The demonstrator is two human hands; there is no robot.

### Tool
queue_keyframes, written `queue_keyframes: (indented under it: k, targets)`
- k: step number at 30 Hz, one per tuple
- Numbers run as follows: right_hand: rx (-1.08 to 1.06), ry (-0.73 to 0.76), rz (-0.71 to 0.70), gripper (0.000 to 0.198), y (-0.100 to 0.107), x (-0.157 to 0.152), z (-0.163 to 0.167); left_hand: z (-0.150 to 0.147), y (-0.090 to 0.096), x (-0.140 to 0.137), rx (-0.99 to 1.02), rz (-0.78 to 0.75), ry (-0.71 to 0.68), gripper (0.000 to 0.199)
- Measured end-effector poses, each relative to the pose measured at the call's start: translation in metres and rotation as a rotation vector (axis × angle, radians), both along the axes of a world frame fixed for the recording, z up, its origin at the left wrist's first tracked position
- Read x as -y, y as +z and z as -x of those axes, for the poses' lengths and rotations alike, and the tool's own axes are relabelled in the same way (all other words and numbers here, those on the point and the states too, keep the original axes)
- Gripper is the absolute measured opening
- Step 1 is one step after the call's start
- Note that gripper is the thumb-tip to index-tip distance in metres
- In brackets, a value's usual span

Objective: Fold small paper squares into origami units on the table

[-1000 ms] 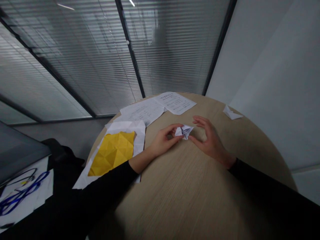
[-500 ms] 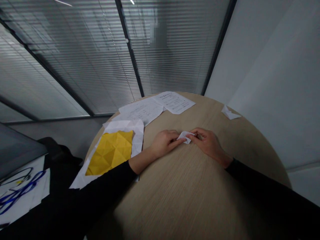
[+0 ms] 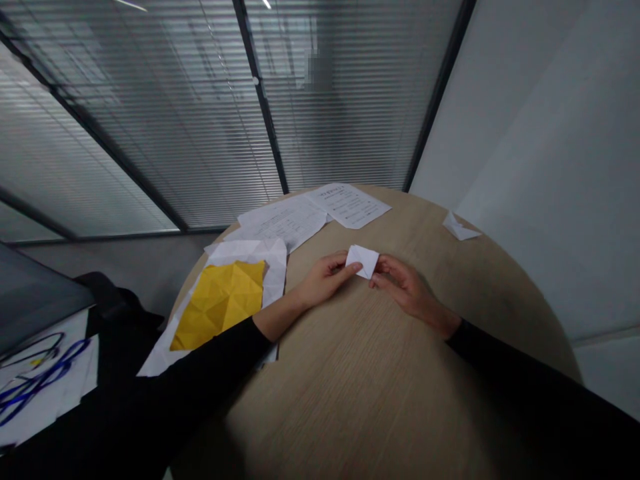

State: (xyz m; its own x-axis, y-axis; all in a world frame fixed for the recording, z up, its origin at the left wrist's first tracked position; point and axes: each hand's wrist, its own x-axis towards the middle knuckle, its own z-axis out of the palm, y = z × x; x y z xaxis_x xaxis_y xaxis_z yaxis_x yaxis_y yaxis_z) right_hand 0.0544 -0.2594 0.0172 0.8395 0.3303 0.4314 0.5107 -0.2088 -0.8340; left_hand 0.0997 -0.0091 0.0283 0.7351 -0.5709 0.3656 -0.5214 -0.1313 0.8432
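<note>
A small white piece of folded paper (image 3: 363,260), roughly square with a crease across its face, is held up just above the round table (image 3: 360,373). My left hand (image 3: 327,277) pinches its left side, thumb on the front and fingers behind. At the paper's right edge is my right hand (image 3: 404,283), its thumb and fingertips closed on the lower right corner. The fingers behind the paper are hidden.
A folded white paper boat (image 3: 459,228) sits at the table's far right edge. Printed sheets (image 3: 350,205) lie at the back. To the left, creased yellow paper (image 3: 220,303) rests on white sheets (image 3: 275,257). Blue cord (image 3: 45,380) lies on papers at far left.
The folded paper has been raised and turned so a flat square face shows, where before it lay as a narrower, partly opened shape. Both hands have shifted slightly left with it.
</note>
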Motion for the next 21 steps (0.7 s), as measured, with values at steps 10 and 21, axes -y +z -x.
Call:
queue_keyframes:
  k: [10, 21]
  targets:
    - [-0.048, -0.157, -0.012, 0.009, -0.014, -0.007, -0.005, 0.004, 0.004, 0.003, 0.034, -0.091, -0.125, 0.056]
    - [0.128, -0.386, 0.130, 0.014, -0.010, -0.021, 0.000, 0.026, 0.004, 0.003, 0.351, -0.333, 0.291, 0.065]
